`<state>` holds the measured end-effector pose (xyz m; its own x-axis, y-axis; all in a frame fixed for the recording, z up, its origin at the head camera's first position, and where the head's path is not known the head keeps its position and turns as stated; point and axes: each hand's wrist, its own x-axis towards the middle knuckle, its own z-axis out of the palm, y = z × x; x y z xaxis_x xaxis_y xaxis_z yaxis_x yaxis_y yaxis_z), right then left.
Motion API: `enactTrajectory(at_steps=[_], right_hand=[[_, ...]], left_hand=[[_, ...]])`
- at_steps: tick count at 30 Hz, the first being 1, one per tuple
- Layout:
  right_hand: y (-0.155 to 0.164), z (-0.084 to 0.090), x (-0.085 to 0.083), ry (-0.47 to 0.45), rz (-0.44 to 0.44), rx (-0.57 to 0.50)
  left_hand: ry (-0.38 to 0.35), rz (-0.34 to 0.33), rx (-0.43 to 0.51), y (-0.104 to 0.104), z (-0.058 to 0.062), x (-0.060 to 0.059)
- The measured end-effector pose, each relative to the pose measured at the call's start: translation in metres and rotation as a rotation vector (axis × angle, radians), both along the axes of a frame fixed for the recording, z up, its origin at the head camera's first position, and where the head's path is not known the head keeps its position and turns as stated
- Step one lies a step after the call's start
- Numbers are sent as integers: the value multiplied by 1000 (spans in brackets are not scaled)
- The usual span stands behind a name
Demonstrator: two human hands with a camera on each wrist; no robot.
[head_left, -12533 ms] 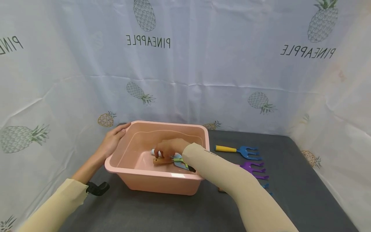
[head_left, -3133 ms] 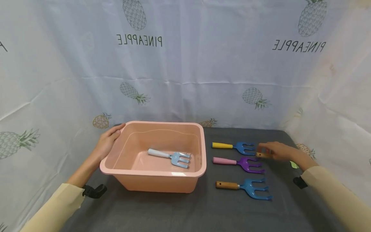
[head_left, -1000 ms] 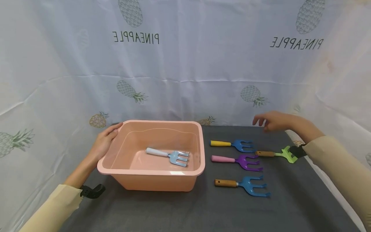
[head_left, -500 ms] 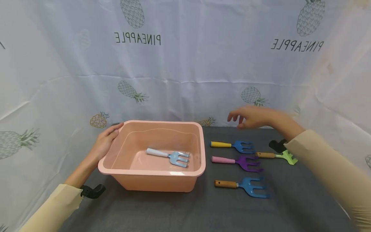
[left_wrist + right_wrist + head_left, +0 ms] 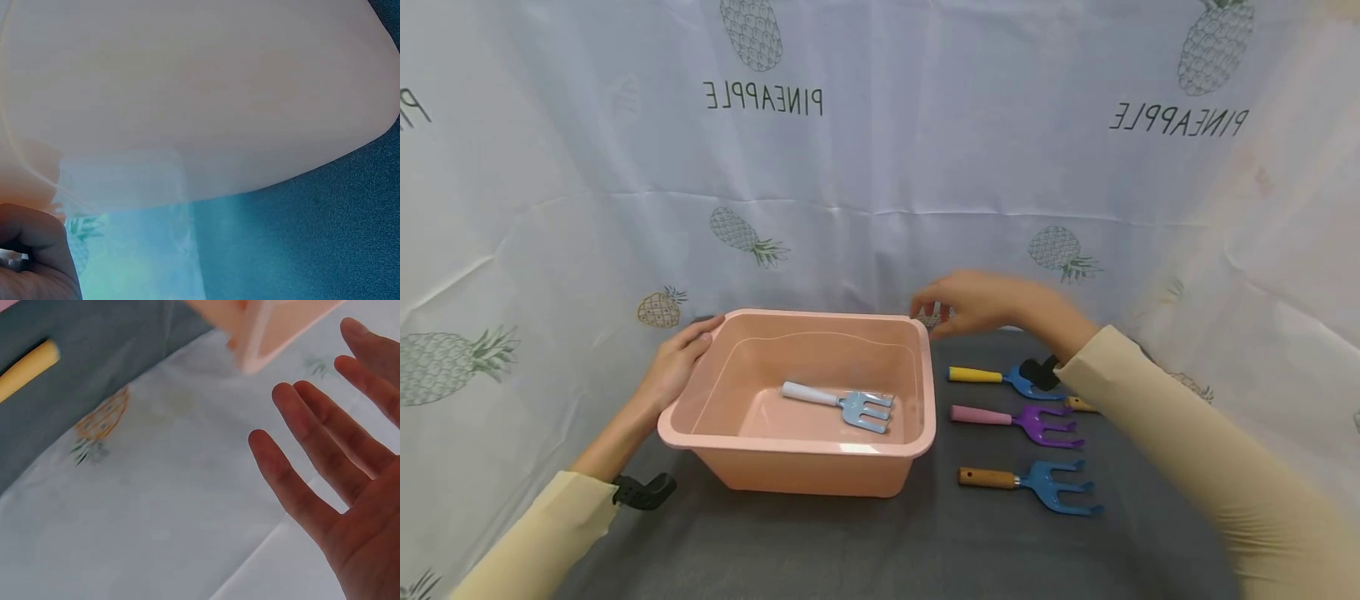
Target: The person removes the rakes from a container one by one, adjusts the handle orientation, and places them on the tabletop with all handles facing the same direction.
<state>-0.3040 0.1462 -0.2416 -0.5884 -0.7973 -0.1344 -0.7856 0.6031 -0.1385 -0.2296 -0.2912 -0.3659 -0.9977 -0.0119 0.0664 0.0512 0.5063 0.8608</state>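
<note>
A pink plastic tub (image 5: 820,471) stands on the dark table. Inside it lies a light blue hand fork with a white handle (image 5: 842,404). My left hand (image 5: 681,358) grips the tub's far left corner, and one curled finger (image 5: 31,250) shows beside the tub wall (image 5: 200,94). My right hand (image 5: 970,302) hovers empty with its fingers spread, just beyond the tub's far right corner. The right wrist view shows the straight fingers (image 5: 319,456) near that tub corner (image 5: 262,331).
Right of the tub lie a yellow-handled blue fork (image 5: 1000,379), whose yellow handle (image 5: 25,369) shows again, a pink-handled purple fork (image 5: 1015,417) and a wooden-handled blue fork (image 5: 1030,483). My sleeve hides most of another wooden handle (image 5: 1078,404). A pineapple-print sheet (image 5: 880,167) walls the back and sides.
My right hand has let go of the green fork to the right of the row and swung left through the air to the tub's far right corner. The left hand has stayed put.
</note>
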Motion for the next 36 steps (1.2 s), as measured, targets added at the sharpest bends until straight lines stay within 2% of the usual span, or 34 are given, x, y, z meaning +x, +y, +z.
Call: enactTrajectory(at_steps=[6,11,14,24,30,36], right_hand=[[-35,-6,0,-51,56,-34],[-62,-13,-6,-29,143,-84],[-78,-18,-9,-36,164,-90],[-121,-34,-21,-126,132,-94],[-138,-38,-24,-145,108,-55],[-154,-51,-26,-183,105,-23]], left_hand=[[8,2,-3,-1,0,-2],[4,5,1,-1,0,-1],[-7,1,0,0,0,0],[10,2,12,3,4,0],[4,0,15,2,3,2],[7,7,19,2,3,3]])
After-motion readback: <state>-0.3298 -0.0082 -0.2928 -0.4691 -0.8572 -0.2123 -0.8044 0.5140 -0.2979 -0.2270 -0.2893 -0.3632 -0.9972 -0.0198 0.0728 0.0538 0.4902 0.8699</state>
